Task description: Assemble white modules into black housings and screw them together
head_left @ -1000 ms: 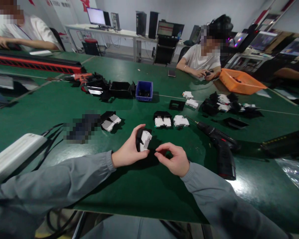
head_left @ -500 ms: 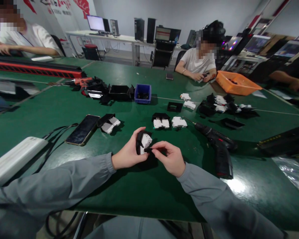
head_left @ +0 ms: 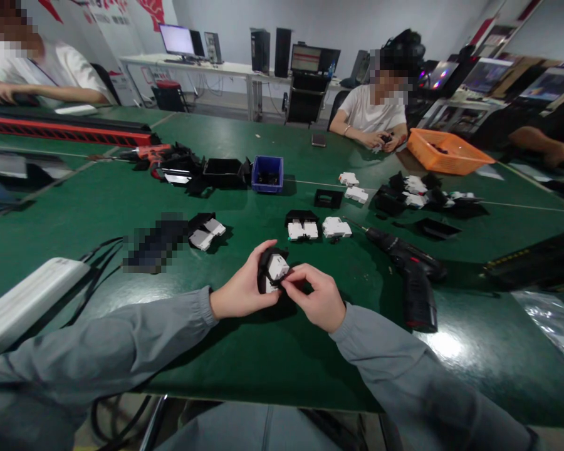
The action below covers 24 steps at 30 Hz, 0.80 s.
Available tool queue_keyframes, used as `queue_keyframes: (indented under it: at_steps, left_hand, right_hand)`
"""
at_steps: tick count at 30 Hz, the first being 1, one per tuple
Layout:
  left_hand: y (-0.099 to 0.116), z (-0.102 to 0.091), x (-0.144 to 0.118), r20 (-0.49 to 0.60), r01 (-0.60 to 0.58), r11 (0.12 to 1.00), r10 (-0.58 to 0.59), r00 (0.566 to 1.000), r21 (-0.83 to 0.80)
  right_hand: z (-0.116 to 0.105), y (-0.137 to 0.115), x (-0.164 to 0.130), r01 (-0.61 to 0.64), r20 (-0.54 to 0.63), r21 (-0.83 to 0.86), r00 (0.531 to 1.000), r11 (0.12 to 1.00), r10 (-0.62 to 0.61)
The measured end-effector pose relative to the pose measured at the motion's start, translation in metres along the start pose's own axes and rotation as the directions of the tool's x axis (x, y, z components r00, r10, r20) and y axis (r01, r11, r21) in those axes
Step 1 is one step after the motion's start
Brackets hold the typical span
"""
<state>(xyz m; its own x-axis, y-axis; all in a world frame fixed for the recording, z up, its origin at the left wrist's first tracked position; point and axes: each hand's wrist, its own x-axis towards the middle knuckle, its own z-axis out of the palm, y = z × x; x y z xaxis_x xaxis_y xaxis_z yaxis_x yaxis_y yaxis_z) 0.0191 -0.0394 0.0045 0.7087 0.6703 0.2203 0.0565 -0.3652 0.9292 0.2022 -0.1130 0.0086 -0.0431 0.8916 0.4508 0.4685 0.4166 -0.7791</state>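
Fingers [head_left: 295,280] pinching part [head_left: 273,270], left hand [head_left: 242,291] cupping

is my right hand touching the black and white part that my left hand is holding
Touching. The head view shows the right hand with its fingertips pressed against the black and white part, which the left hand grips, no gap visible.

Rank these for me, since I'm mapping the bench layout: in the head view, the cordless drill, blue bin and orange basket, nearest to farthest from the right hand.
1. Cordless drill, on the table right of the right hand.
2. Blue bin, mid-table, beyond the hand.
3. Orange basket, far right, beside a seated person.
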Motion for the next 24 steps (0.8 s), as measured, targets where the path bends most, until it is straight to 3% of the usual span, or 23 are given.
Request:
queue_keyframes:
  at_steps: [11,24]
  left_hand:
    - [-0.0002,-0.0036,-0.0031,-0.001,-0.09,0.967,0.093,0.996,0.24]
    - [0.0014,-0.0069,-0.0037,0.076,-0.152,0.967,0.139,0.987,0.202]
  right_hand:
    - [-0.0026,-0.0008,-0.0023,-0.006,0.042,0.019,0.999,1.0,0.006]
    - [-0.0057,0.0018,-0.0035,-0.176,0.151,-0.014,0.973,0.984,0.176]
